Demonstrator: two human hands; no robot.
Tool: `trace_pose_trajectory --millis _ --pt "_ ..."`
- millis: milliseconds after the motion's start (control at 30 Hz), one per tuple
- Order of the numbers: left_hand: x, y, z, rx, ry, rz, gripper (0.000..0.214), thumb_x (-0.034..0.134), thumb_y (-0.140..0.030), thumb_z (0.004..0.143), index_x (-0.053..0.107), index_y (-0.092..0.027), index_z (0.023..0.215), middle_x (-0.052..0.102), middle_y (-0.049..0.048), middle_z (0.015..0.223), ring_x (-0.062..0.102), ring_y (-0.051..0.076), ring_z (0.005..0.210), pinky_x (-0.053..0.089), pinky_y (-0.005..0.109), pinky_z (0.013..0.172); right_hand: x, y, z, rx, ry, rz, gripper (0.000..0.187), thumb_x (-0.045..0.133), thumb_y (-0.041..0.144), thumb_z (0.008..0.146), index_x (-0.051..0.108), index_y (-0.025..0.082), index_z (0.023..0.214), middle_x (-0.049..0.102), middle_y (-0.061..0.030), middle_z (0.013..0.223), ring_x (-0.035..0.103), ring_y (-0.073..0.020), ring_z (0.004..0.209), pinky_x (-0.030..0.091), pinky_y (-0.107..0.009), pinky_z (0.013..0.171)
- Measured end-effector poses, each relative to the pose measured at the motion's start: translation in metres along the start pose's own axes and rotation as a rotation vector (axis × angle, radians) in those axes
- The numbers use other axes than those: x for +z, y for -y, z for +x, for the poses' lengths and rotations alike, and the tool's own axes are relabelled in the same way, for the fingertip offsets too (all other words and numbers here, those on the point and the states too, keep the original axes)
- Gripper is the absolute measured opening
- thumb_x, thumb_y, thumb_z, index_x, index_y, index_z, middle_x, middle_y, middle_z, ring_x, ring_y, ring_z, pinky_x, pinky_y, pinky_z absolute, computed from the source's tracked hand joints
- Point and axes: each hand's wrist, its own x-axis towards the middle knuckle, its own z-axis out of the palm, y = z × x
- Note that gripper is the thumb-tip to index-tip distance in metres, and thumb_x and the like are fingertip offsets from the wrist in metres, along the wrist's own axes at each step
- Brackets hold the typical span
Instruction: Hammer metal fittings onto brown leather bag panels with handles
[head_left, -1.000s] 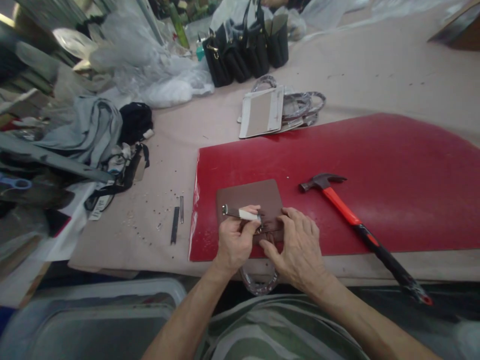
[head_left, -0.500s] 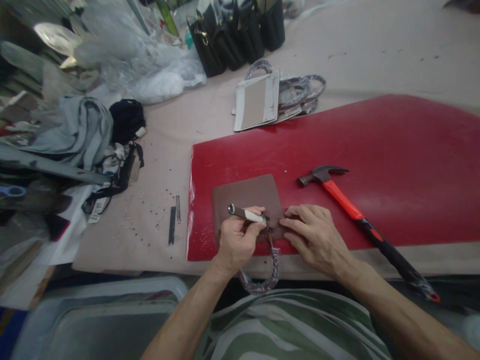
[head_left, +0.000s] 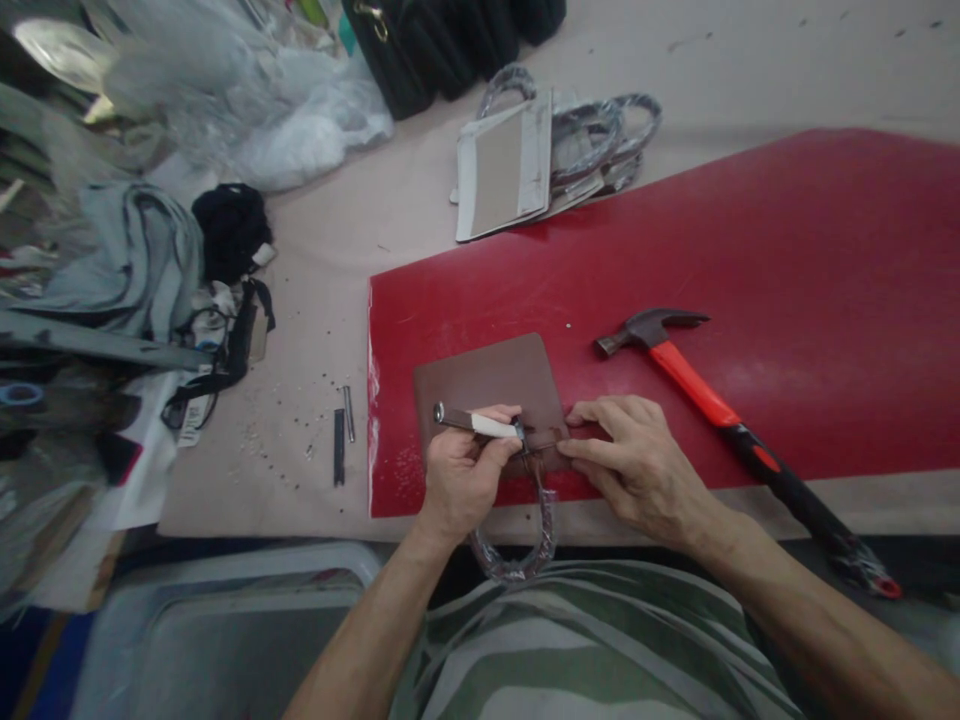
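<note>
A brown leather piece [head_left: 487,380] lies on the red mat [head_left: 750,280] near its front left corner. My left hand [head_left: 461,475] is closed round a slim metal punch tool [head_left: 472,421] with a white band, its tip at the leather's front edge. My right hand [head_left: 637,465] lies to the right, fingertips pressing the leather's front edge flat. A plastic-wrapped bag handle [head_left: 525,540] hangs from the leather over the table's front edge, between my hands.
A claw hammer [head_left: 720,410] with an orange and black handle lies on the mat right of my hands. Two small metal rods [head_left: 341,435] lie left of the mat. Behind are a cardboard-backed stack with wrapped handles [head_left: 525,165], black bags [head_left: 442,40], plastic wrapping and cloth clutter at left.
My right hand has slid a little to the right and off the middle of the leather, now pressing only with its fingertips. The left hand keeps the punch in place. The view has tilted downward.
</note>
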Motion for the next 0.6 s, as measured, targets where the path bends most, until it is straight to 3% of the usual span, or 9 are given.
trace_pose_trajectory --millis 300,600 --pt "0.0048 -0.0006 -0.0082 0.251 0.01 0.014 0.012 0.072 -0.017 0.091 0.068 -0.017 0.102 0.077 0.0112 0.111 0.075 0.023 0.105 0.062 0.041 0.094 -0.0005 0.0006 0.0008 0.032 -0.007 0.034 0.024 0.055 0.015 0.094 0.076 0.025 0.1 0.066 -0.0095 0.114 0.056 -0.0256 0.104 0.04 -0.044 0.088" --pt "0.0075 -0.0028 -0.0074 0.283 0.028 0.079 0.009 0.071 -0.019 0.092 0.068 -0.017 0.101 0.077 0.0119 0.111 0.075 0.023 0.105 0.063 0.04 0.094 -0.0004 0.0005 0.0004 0.03 -0.012 0.043 0.024 0.055 0.016 0.095 0.077 0.025 0.097 0.065 -0.0086 0.112 0.055 -0.025 0.103 0.039 -0.044 0.088"
